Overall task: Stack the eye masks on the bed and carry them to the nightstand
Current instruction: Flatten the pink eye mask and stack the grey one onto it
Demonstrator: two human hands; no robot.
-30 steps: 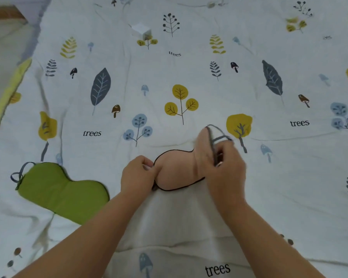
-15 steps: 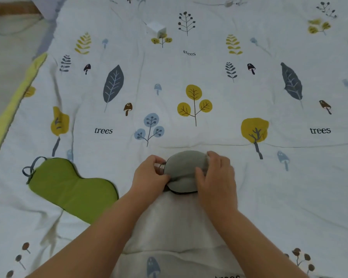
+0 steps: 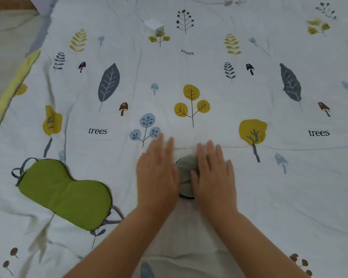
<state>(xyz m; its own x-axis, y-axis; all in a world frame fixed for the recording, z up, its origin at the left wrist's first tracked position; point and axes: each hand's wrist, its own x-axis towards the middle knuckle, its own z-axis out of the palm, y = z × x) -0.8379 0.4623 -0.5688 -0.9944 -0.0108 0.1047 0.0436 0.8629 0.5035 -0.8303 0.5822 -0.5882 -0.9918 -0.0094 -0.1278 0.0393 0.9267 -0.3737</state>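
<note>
Both hands lay flat and open, the left hand [image 3: 158, 173] and right hand [image 3: 213, 173] pressing a folded gray eye mask [image 3: 186, 175] between them. The green eye mask [image 3: 64, 192] lay left of the left hand. The bed [image 3: 289, 197] cover said "trees".

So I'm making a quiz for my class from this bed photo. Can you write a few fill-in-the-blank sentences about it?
1. The flat eye mask lying to the left of the hands is ____ in colour.
2. The folded grey mask sits ____ the left hand and the right hand.
3. The word printed repeatedly on the bedsheet is ____.
4. Both hands have their fingers ____, not curled.

Missing words: green; between; trees; extended
</note>
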